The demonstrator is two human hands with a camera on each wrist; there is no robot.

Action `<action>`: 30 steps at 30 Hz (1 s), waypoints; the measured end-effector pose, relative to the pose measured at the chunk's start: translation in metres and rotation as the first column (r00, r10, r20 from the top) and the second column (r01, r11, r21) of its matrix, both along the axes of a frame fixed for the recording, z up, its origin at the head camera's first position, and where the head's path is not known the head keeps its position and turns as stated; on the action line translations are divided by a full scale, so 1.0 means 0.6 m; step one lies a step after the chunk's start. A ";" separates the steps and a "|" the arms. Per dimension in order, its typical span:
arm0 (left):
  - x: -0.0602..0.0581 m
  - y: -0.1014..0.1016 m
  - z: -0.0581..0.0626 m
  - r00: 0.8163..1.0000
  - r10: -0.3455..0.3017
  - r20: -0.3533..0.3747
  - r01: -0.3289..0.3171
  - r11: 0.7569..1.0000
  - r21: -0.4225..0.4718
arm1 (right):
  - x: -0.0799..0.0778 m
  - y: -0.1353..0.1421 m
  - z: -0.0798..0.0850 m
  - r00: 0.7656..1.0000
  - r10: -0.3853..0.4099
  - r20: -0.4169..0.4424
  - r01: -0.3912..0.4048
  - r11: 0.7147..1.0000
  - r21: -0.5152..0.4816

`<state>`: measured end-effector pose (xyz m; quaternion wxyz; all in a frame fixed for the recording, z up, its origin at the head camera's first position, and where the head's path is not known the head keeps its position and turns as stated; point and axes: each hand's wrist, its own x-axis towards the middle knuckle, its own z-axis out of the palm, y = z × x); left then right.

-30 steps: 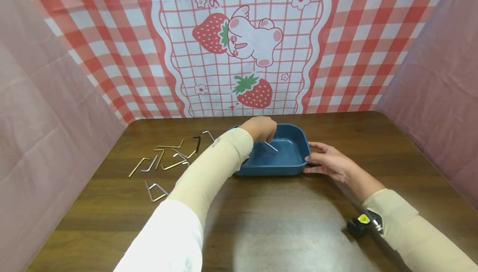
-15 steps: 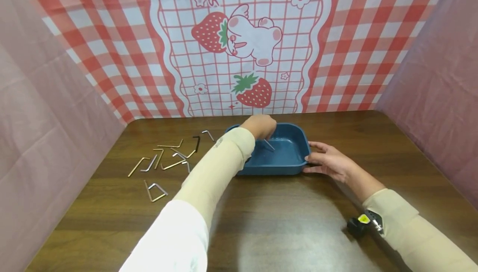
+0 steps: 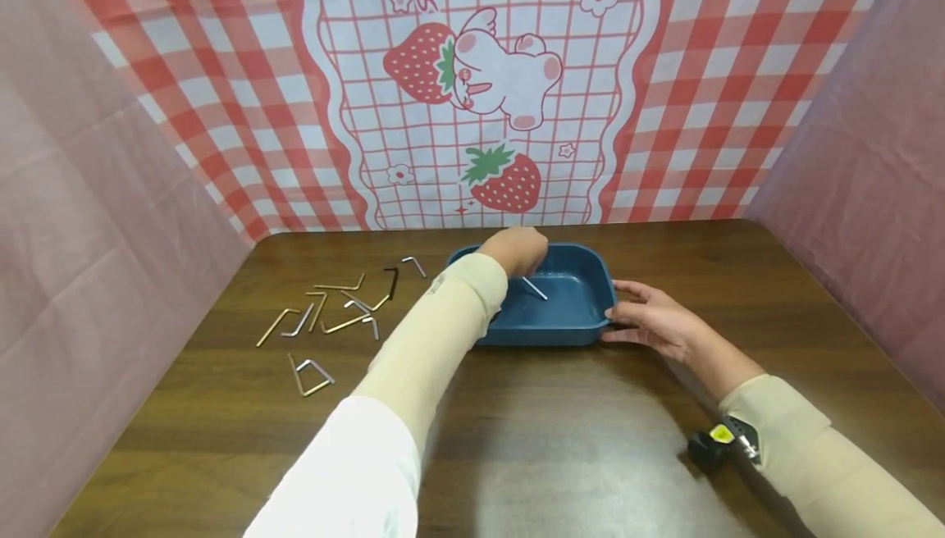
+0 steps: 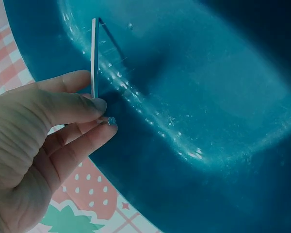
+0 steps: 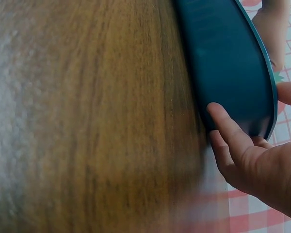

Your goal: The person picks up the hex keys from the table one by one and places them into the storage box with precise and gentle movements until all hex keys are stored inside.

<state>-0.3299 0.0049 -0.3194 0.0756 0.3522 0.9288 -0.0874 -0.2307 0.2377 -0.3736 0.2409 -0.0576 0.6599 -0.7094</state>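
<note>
My left hand (image 3: 519, 249) reaches over a blue rectangular tray (image 3: 546, 336) and pinches a silver hex key (image 4: 94, 58) between thumb and fingers. In the left wrist view the key's long arm points away over the tray's floor, while its short bent end (image 4: 111, 120) shows by the fingertips. My right hand (image 3: 653, 323) holds the tray's right end. In the right wrist view its fingers (image 5: 225, 124) lie against the outer wall and the thumb (image 5: 288, 92) is at the rim. The forearm hides the tray's left part in the head view.
Several loose hex keys, gold, silver and one black (image 3: 392, 282), lie scattered on the wooden table (image 3: 591, 439) left of the tray. A strawberry-print cloth (image 3: 509, 95) hangs behind, with pink cloth walls at both sides. A small black device (image 3: 709, 449) is at the right wrist.
The left forearm has shifted slightly to the right, and the hex key's tip has moved a little within the tray. The right hand keeps its hold on the tray.
</note>
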 end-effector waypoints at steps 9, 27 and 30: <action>0.003 -0.002 0.007 0.999 0.020 0.045 -0.020 1.000 0.007 | -0.001 0.000 0.000 1.000 -0.001 0.003 0.001 1.000 0.001; 0.012 -0.015 0.016 0.998 -0.003 0.065 0.002 1.000 0.014 | 0.001 0.002 -0.003 1.000 -0.011 0.013 0.011 1.000 -0.002; 0.020 -0.017 0.016 0.997 -0.028 0.076 0.026 0.999 0.023 | 0.001 0.001 -0.002 1.000 -0.013 0.015 0.013 1.000 0.007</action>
